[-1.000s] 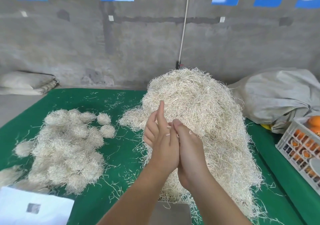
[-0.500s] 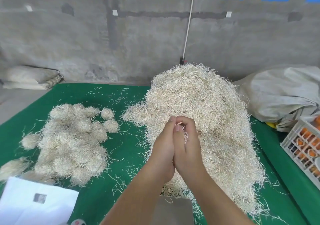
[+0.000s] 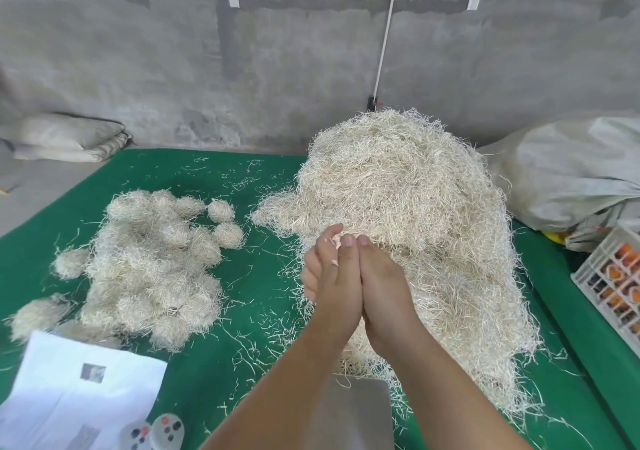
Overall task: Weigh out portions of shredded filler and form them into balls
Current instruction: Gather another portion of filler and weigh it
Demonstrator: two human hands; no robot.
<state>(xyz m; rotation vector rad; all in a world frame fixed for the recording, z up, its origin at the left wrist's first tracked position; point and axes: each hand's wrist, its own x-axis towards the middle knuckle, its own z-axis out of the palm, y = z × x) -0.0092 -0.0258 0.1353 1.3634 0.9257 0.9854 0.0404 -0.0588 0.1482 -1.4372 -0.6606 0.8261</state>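
At the centre of the frame, above the green bench [image 3: 263, 314], the left hand [image 3: 334, 283] and the right hand [image 3: 384, 294] are pressed palm to palm, fingers largely straight and pointing away from the camera. A few pale strands [image 3: 335, 240] can be seen at the fingertips; whether a full portion is enclosed between the palms cannot be told, as the inside is hidden.

The large heap of shredded filler [image 3: 408, 228] is piled just behind and to the right of the hands, spilling down toward the lower right of the frame. A cluster of finished balls [image 3: 152, 269] is gathered at left of centre, some touching, a few set slightly apart. A metal scale plate [image 3: 353, 411] is partly seen beneath the forearms at the bottom edge, with sheets of paper [image 3: 79, 394] at lower left. A grey sack [image 3: 571, 176] and a plastic crate [image 3: 613, 276] are seen at right.

The filler is judged to be very light, dry and springy, made of thin tangled strands that shed easily, as the scattered bits on the bench suggest. A portion would best be taken by a loose pinch from the heap's near edge, then cupped all round and rolled with gentle, even pressure, since it is likely to spring back open if only lightly squeezed.
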